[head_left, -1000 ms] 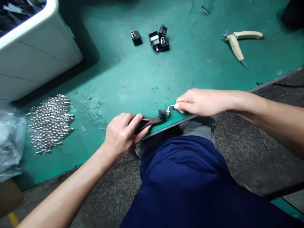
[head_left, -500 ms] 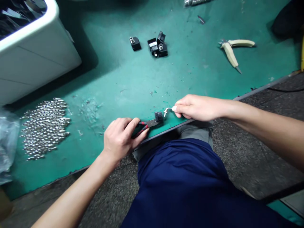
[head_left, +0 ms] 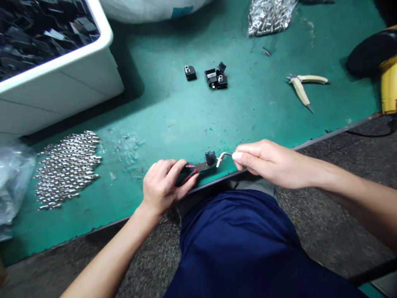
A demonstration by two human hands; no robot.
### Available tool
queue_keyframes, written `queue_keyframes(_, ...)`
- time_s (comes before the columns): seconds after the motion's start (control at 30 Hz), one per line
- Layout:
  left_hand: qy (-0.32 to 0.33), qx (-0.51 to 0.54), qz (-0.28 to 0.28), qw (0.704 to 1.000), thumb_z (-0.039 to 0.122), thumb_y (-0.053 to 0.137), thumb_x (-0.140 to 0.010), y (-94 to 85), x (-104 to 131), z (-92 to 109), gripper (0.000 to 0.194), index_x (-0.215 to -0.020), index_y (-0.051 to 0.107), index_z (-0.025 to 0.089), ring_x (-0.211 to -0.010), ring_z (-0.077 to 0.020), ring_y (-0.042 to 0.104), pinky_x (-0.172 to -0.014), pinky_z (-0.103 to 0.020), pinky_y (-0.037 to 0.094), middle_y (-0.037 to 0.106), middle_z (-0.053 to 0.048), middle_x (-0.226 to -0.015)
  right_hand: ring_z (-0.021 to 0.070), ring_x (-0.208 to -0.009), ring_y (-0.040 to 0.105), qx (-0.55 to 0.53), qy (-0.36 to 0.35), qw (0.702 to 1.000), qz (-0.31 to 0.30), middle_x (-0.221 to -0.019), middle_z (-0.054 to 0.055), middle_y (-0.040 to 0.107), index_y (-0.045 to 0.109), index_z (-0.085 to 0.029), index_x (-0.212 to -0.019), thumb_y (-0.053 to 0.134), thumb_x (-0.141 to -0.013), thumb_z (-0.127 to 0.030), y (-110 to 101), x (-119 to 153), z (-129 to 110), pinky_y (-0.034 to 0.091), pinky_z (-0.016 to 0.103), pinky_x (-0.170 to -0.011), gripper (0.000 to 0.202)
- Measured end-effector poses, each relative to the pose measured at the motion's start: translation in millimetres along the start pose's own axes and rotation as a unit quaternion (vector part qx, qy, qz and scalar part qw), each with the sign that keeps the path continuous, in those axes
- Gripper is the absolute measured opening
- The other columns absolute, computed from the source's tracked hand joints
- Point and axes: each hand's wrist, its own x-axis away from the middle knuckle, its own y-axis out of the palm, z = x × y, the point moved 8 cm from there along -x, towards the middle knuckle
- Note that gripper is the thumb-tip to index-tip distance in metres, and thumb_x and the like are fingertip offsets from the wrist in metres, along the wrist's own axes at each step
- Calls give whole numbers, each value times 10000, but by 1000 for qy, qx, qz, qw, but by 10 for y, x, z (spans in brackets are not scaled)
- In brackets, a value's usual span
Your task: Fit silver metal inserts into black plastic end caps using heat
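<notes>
Near the bench's front edge, my left hand [head_left: 163, 182] is wrapped around the handles of red-and-black pliers [head_left: 202, 167]. At the jaws of the pliers is a small black plastic block [head_left: 210, 157]. My right hand [head_left: 263, 161] pinches a bent metal rod that looks like a hex key [head_left: 227, 154] between thumb and fingers. A small silvery piece [head_left: 218, 161] shows at the rod's bent end, just right of the black block. Whether it touches the block, I cannot tell.
Farther back lie several black blocks with metal tubes [head_left: 216, 78] and a single one [head_left: 190, 73]. Cream-handled cutters [head_left: 300, 89] rest at right, near a yellow-and-black tool [head_left: 389, 85]. Metal pins [head_left: 68, 169] cover the left, beside a white bin [head_left: 77, 82]. A bag of metal parts [head_left: 269, 18] sits behind.
The view has shifted, so the bench appears lower and more of its back shows. My right hand and the rod's end have come slightly nearer my body. Both hands keep their holds.
</notes>
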Motion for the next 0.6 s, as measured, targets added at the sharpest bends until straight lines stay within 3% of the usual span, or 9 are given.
queue_keyframes(0.27,-15,6,13,1000,370,762,-840,-18,5,-27,377,-1142,629,188,-800,-222,633,-724,-349,493,702,-90,-945,87,-598,367,23,-51,998,38,-649,-64,419,470,-195,-771,374,-1105,-453,6,45,-93,296,254,-583,432)
queue_keyframes(0.6,-18,15,55,998,335,755,-851,-125,41,-31,376,-1161,620,171,-784,-218,628,-706,-349,492,700,-96,-940,92,-615,383,-5,-65,997,34,-670,-62,434,500,-194,-801,365,-1112,-419,75,-3,-282,311,252,-609,407)
